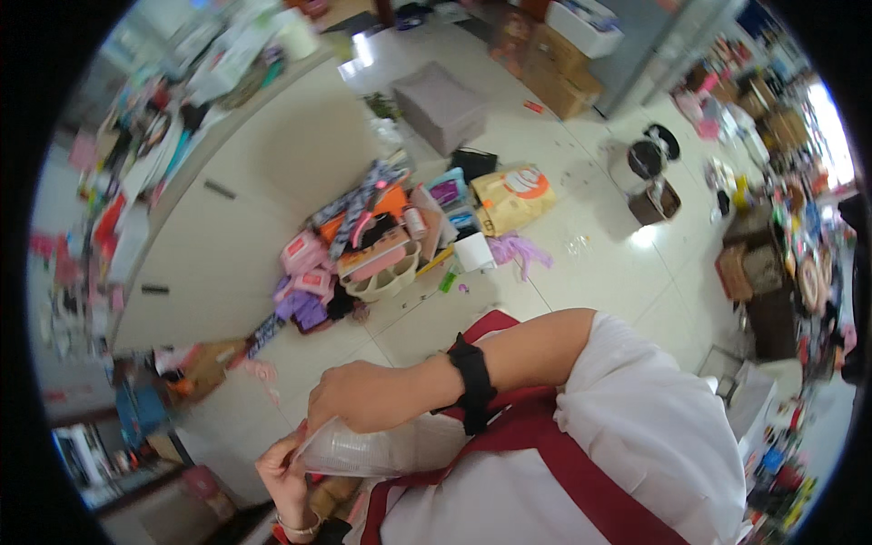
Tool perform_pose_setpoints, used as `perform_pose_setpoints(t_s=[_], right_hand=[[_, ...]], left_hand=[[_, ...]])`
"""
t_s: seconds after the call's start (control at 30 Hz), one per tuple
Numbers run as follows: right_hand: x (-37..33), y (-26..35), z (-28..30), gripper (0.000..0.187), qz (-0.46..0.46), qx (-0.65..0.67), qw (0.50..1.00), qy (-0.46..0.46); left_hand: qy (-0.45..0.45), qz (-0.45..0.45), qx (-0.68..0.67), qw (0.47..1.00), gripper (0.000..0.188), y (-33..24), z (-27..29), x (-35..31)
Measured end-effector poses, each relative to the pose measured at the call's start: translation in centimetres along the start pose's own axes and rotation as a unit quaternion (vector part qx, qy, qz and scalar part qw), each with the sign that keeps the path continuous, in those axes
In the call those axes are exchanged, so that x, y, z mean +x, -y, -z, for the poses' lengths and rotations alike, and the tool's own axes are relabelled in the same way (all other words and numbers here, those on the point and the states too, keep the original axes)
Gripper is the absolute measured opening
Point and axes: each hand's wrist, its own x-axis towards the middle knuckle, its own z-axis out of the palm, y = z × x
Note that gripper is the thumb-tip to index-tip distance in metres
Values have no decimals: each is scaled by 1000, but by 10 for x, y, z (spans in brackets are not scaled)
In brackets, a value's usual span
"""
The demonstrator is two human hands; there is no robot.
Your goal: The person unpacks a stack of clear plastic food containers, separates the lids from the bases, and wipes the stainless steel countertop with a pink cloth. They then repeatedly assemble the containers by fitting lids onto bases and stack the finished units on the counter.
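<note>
Over the pale tiled floor (627, 272), just before the white shirt (663, 418), the clear plastic package (368, 451) could slip or split if tugged unevenly between the right hand (354, 397), curled on its top edge, and the left hand (285, 470), pinching its end.

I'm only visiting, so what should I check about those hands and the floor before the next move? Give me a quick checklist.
1. Left hand pinching the clear plastic item: ok, at its left edge.
2. Right hand at the item: ok, over its upper side.
3. Right fingertips gripping firmly: cannot tell, hidden from view.
4. Item's contents: cannot tell, too blurred.
5. Floor ahead free of clutter: not ok, a yellow bag lies there among piled belongings.
</note>
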Motion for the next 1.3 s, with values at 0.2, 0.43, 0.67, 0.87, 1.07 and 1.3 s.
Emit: perform_pose_setpoints(t_s=[0.2,0.43,0.67,0.87,1.07,1.3], right_hand=[[-172,-4,142,35,-23,-88,966,-240],[-375,28,291,48,-131,-88,916,-370],[-457,31,427,53,-154,-17,904,-398],[-493,-22,588,47,-162,-3,913,-374],[-474,-68,775,42,-157,117,914,-357],[-426,-139,946,33,-135,151,916,-348]], left_hand=[[252,-27,76,964,34,-75,-179,140],[457,-32,69,886,42,-184,-455,219],[669,17,35,743,57,-277,-598,304],[678,11,-30,734,50,-310,-719,420],[628,-65,-88,770,36,-369,-792,571],[524,-48,-124,841,30,-409,-838,715]])
